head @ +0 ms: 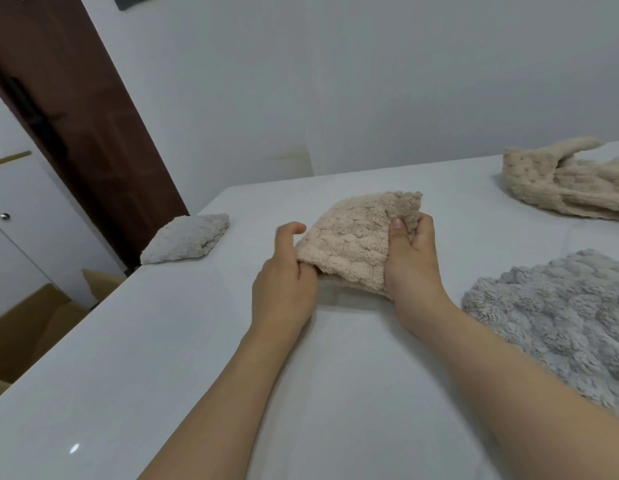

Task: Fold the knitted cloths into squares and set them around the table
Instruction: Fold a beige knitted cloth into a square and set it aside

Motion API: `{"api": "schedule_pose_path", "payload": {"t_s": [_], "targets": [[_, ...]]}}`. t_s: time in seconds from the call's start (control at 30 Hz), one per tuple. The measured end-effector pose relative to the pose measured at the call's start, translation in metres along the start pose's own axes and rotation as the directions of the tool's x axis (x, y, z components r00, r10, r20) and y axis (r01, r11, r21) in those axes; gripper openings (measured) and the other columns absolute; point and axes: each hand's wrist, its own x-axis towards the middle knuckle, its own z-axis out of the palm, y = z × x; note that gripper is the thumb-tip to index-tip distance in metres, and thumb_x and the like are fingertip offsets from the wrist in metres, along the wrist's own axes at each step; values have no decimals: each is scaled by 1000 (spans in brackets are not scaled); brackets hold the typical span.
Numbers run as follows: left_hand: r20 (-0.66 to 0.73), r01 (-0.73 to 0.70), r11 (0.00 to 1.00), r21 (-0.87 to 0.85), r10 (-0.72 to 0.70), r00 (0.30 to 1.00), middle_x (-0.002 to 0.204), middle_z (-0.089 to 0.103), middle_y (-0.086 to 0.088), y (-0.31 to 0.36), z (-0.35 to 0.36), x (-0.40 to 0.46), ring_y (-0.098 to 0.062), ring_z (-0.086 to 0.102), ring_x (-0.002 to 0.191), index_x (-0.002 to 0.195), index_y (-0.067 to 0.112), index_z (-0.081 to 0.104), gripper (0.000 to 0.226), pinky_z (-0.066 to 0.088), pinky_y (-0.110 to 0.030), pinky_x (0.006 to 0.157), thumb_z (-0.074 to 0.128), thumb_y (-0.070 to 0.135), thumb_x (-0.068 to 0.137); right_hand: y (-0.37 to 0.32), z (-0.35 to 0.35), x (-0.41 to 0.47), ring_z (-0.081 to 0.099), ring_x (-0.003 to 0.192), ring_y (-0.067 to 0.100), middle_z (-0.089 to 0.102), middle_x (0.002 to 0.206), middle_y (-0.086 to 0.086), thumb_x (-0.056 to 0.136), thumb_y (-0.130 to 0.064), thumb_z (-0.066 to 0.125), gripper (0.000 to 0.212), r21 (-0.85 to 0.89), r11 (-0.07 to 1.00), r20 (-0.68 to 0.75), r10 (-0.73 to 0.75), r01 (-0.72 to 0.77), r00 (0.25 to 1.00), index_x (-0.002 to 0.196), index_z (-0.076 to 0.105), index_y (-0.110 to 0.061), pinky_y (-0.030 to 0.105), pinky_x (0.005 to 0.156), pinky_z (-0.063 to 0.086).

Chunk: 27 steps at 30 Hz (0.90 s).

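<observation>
Fingers, right hand [413, 261]: thumb on top, the rest curled behind, pinching the right edge of the beige cloth [353, 237].

Fingers, left hand [284, 285]: lower ones tucked under the cloth's near-left corner, gripping it; forefinger and thumb raised and apart.

Beige cloth: folded, held between both hands, centre of the worktop [162, 341], near edge lifted slightly.

Step, as judged: squaring the fold. Best done by aligning the layered edges, keeping corners matched, then pressing flat before release; plush pile may spring open.

Pale grey cloth [187, 239]: folded, set at the left edge.

Grey cloth [557, 317]: unfolded, near right.

Tan cloth [560, 181]: crumpled, far right.
</observation>
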Motion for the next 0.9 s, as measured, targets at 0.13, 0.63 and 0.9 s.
{"api": "schedule_pose_path", "payload": {"t_s": [0.13,0.63,0.9], "targets": [[-39,209,899,-384,-242,970,76,63,2,9,4,3,-9,51,54,116,27,50,40,40,-28,52,35,0,92,0,3,-4,58,95,14,60,106,-5,102,-31,38,16,0,1000,-29,-19,19,999,114,44,-23,37,91,47],[402,490,572,-658,-283,871,86,67,-9,-3,-4,16,-20,59,71,93,11,65,17,44,-28,53,64,28,93,-4,0,-6,54,83,-3,55,94,-14,104,-32,35,18,-15,998,10,-55,55,998,114,40,-18,26,77,42],[364,451,474,-756,-267,892,96,69,-8,-6,-7,18,-26,64,86,94,14,60,18,46,-34,69,64,15,77,-6,-1,-9,59,84,-1,59,94,-12,103,-33,37,14,2,997,76,-71,71,995,110,43,-23,32,81,49]]}}
